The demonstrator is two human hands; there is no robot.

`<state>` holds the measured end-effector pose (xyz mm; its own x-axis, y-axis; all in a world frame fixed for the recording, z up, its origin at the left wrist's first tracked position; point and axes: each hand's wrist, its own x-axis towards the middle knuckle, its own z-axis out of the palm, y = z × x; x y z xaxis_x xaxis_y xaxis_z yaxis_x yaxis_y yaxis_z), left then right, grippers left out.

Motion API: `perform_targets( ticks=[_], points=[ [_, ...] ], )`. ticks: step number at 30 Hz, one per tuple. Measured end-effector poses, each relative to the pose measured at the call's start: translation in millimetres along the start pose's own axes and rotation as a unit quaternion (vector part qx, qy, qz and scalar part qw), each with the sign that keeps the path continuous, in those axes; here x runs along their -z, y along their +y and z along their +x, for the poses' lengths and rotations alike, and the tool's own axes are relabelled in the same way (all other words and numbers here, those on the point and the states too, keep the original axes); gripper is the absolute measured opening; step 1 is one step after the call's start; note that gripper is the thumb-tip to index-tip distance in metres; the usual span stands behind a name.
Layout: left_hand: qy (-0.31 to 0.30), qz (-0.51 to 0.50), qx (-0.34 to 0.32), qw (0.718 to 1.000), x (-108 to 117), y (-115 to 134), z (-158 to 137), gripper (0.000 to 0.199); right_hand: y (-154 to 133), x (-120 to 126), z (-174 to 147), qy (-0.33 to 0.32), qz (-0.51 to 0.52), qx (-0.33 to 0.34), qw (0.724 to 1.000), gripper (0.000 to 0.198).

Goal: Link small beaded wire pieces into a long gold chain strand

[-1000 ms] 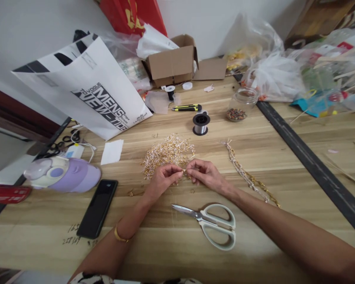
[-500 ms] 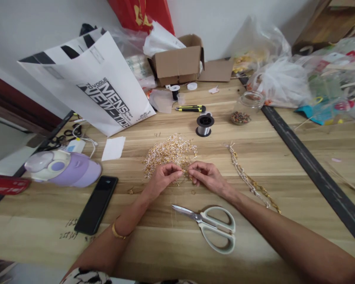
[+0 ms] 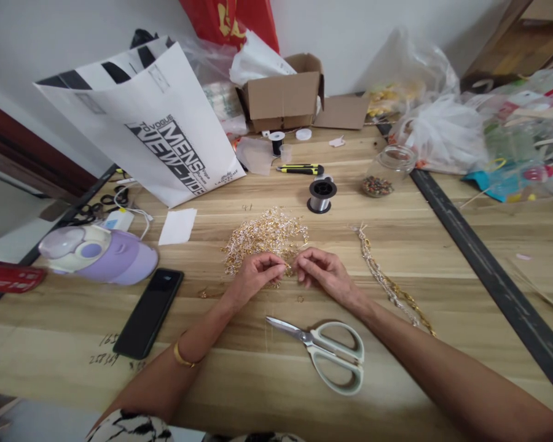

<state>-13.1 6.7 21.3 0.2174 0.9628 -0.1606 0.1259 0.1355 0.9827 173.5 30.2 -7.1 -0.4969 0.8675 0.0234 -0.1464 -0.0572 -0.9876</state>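
We see the two hands working near to each other at the front edge of a heap of gold and clear pieces (image 3: 258,236), which lies directly on the wooden table (image 3: 203,380). In our left hand (image 3: 254,276), the thumb and the index finger are brought together at their tips, and they pinch a small gold piece (image 3: 286,266), too tiny for us to tell its shape. Our right hand (image 3: 323,273) is just beside, with a narrow gap between; its fingers are curled and its thumb is close to the index finger, but we cannot tell if it holds anything.

Behind the heap, to the right, there is a clear jar (image 3: 399,158); many-coloured beads (image 3: 376,186) fill only its bottom part. Farther back we find an open cardboard box (image 3: 283,101), from which a white wrapping (image 3: 260,58) rises. To its right, a transparent bag (image 3: 435,61) has yellow things (image 3: 389,101) in it, and next to this is a white plastic bag (image 3: 447,135), whose contents we cannot make out well. At the left stands a tall paper bag (image 3: 115,129) with its mouth upward; its inside bottom is hidden from us. Scissors (image 3: 334,356) lie in front of the hands.
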Motion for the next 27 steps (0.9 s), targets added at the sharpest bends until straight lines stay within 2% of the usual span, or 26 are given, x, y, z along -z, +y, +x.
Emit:
perform_targets(
  ticks=[6, 14, 18, 27],
  points=[
    [0.001, 0.015, -0.001, 1.0, -2, 4, -1, 0.02, 0, 1, 1, 0.001, 0.004, 0.005, 1.0, 0.029],
    [0.003, 0.05, -0.016, 0.999, -4, 2, -1, 0.018, -2, -5, -2, -0.058, 0.021, -0.038, 0.997, 0.031],
    [-0.006, 0.048, -0.035, 0.998, -5, 2, -1, 0.019, -2, -4, -2, -0.081, 0.007, -0.031, 0.996, 0.031],
    [-0.014, 0.08, -0.053, 0.995, -4, -6, 0, 0.016, 3, -1, 0, -0.072, 0.007, -0.021, 0.997, 0.03]
  ],
)
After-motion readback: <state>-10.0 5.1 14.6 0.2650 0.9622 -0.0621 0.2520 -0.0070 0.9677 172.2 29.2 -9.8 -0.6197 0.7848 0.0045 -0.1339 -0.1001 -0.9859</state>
